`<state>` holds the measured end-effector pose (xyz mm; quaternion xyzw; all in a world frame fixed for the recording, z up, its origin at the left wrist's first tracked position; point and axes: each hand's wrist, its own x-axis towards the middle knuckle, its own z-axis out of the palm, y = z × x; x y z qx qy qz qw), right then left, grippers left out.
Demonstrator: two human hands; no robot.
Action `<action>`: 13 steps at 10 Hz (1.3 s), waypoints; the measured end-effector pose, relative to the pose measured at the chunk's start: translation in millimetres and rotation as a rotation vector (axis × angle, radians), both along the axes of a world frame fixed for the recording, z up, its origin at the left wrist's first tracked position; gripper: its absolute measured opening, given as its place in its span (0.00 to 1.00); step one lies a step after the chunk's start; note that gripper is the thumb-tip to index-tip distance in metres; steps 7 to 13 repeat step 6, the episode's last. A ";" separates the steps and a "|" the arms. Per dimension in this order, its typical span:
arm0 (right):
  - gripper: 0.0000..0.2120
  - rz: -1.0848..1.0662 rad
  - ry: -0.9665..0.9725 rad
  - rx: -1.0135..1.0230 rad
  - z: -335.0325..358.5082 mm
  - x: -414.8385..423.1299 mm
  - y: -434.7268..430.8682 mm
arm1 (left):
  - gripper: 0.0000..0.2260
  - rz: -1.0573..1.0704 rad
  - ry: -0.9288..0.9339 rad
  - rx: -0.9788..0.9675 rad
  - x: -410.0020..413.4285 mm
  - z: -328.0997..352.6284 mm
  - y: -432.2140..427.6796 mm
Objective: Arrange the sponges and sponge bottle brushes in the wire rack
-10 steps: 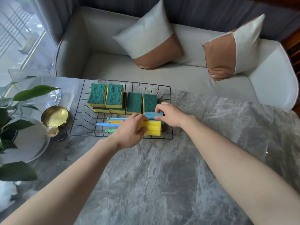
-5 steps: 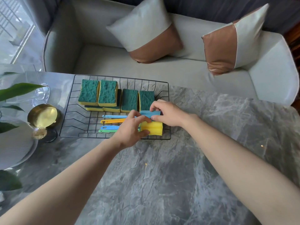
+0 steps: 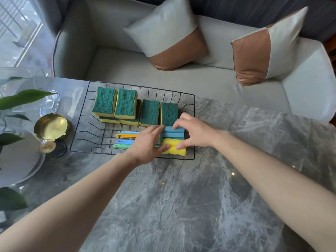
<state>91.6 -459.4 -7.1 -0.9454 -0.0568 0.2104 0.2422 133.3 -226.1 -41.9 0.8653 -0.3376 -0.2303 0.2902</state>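
A black wire rack [image 3: 85, 124] lies on the marble table. Several green-topped yellow sponges [image 3: 125, 103] stand in a row along its far side, some stacked. Several sponge bottle brushes lie side by side in the near right part, with blue sponge heads [image 3: 172, 132], a yellow sponge head [image 3: 174, 149] and coloured plastic handles [image 3: 125, 137] pointing left. My left hand [image 3: 147, 145] lies over the handles, its fingers and thumb pressing the left side of the sponge heads. My right hand [image 3: 194, 132] pinches the heads from the right, fingers on the blue, thumb on the yellow.
A gold bowl [image 3: 51, 126], a clear glass jug [image 3: 45, 95], a white plate [image 3: 20, 160] and plant leaves [image 3: 20, 97] crowd the table's left. A grey sofa [image 3: 218, 79] with two cushions lies beyond the rack. Grey marble tabletop [image 3: 181, 206] spreads in front.
The view shifted slightly. My left hand moved from covering the yellow head to its left side, exposing the blue heads. My right hand spread, its thumb now on the yellow head.
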 end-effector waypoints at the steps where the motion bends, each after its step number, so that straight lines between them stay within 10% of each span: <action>1: 0.29 -0.022 -0.024 -0.034 -2.4 -4.9 3.2 | 0.35 -0.017 -0.041 0.044 0.6 -6.7 -0.7; 6: 0.47 -0.051 -0.031 -0.402 21.6 -29.2 34.1 | 0.39 -0.058 -0.149 0.162 -2.9 11.5 3.9; 13: 0.47 -0.051 -0.031 -0.402 21.6 -29.2 34.1 | 0.39 -0.058 -0.149 0.162 -2.9 11.5 3.9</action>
